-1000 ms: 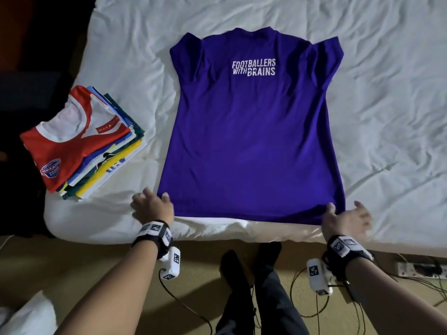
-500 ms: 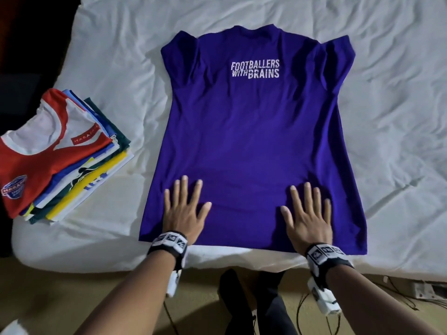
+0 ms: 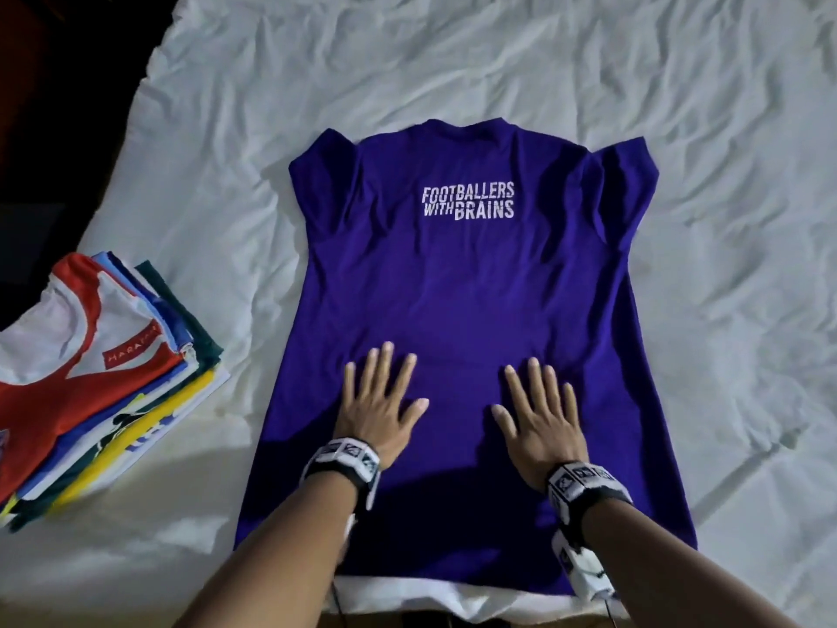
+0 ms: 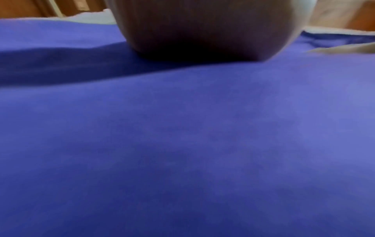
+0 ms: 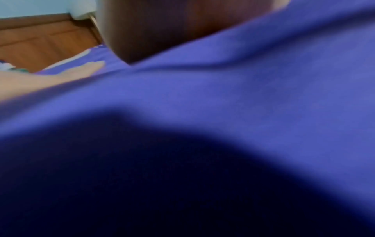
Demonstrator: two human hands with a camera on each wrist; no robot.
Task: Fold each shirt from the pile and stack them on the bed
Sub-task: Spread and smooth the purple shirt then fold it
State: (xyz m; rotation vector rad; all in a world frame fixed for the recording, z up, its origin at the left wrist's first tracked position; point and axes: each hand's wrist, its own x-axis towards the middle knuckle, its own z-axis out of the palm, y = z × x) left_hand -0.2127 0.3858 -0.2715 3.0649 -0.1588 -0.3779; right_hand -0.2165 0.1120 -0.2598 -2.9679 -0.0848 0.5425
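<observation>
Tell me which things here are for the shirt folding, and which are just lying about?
For the folding:
- purple shirt, spread flat
- left hand and right hand, pressing flat on it
- stack of folded shirts
- bed

Just there:
- wrist bands
- wooden floor

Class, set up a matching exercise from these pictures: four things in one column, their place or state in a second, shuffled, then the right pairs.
Things:
1. purple shirt
2. stack of folded shirts
3. left hand
4. bed sheet

Descriptions:
A. white and wrinkled
B. flat on the purple shirt, fingers spread
C. near the bed's left edge
D. spread out, lettering up

Pairs: 1-D, 2-C, 3-B, 4-A
</observation>
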